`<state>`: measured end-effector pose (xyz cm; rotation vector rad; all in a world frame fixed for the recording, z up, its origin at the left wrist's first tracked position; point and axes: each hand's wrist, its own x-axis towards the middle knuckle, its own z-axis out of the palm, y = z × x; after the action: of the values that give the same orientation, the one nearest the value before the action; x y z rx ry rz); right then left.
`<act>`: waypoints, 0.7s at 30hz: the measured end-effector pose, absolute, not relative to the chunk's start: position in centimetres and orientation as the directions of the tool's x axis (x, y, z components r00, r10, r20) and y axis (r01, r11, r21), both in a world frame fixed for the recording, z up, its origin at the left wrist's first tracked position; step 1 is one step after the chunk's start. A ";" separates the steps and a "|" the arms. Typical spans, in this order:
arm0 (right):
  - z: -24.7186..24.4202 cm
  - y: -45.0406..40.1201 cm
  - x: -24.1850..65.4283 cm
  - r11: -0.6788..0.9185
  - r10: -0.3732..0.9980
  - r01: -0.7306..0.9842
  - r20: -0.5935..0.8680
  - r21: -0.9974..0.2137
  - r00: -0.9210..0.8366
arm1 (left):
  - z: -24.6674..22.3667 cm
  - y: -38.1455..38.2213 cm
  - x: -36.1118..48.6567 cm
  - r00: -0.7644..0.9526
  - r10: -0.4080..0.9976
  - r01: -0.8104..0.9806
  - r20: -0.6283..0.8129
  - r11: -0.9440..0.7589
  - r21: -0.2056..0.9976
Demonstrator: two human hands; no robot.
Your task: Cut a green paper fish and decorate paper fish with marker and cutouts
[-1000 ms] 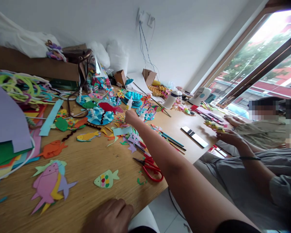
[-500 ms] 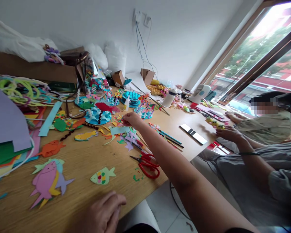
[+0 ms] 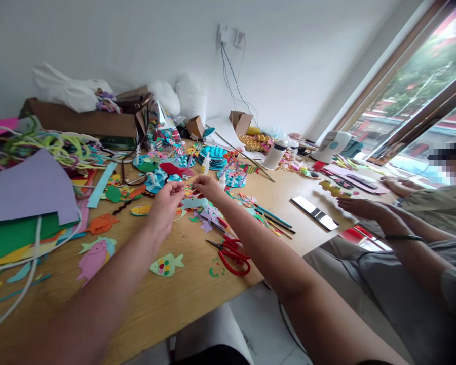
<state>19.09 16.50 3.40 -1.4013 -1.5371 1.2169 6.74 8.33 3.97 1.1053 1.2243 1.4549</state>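
My right hand (image 3: 208, 187) is stretched over a pile of tiny coloured paper bits, its thumb and fingers pinched together. Whatever it holds, if anything, is too small to make out. Just left of it is my left hand (image 3: 167, 198), fingers bent loosely and pointing at the right one, with no object visible in them. Beyond the hands a red paper fish (image 3: 172, 170) sits on a blue wave-patterned base. Nearer me lie a pale green fish with coloured dots (image 3: 167, 264) and red-handled scissors (image 3: 233, 255). A yellow fish (image 3: 140, 210) is partly covered by my left arm.
A white glue bottle (image 3: 205, 164) stands behind my hands. Purple paper (image 3: 30, 190) and pipe cleaners (image 3: 57, 142) are heaped at left. A phone (image 3: 314, 213) and pencils (image 3: 275, 218) lie to the right. A co-worker's hand (image 3: 359, 208) rests near the right edge.
My left hand has risen from the table's front edge and moved forward beside my right hand. The view has shifted left. The co-worker's hand appears flatter now.
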 end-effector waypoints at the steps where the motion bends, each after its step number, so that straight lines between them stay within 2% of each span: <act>1: 3.6 16.2 19.1 -0.034 0.983 0.293 -0.084 -0.955 -0.160 | 3.5 9.4 6.7 -0.191 0.979 -0.071 0.067 -0.081 0.994; 5: 3.9 15.1 19.5 -0.059 0.978 0.229 -0.102 -0.972 -0.181 | 2.4 11.5 6.5 -0.151 0.987 0.009 0.052 -0.052 0.999; 11: 3.8 13.8 19.7 -0.159 0.954 0.129 -0.186 -0.979 -0.233 | 1.8 12.2 6.5 -0.108 0.984 0.118 0.139 -0.126 0.985; 21: 3.9 11.8 19.0 -0.239 0.927 -0.026 -0.220 -0.971 -0.304 | 1.0 11.3 6.1 -0.094 0.968 0.170 0.231 -0.213 0.962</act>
<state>18.97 11.79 3.88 -1.1729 -1.2608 1.6414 6.09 11.33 0.99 1.4418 1.2996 1.3826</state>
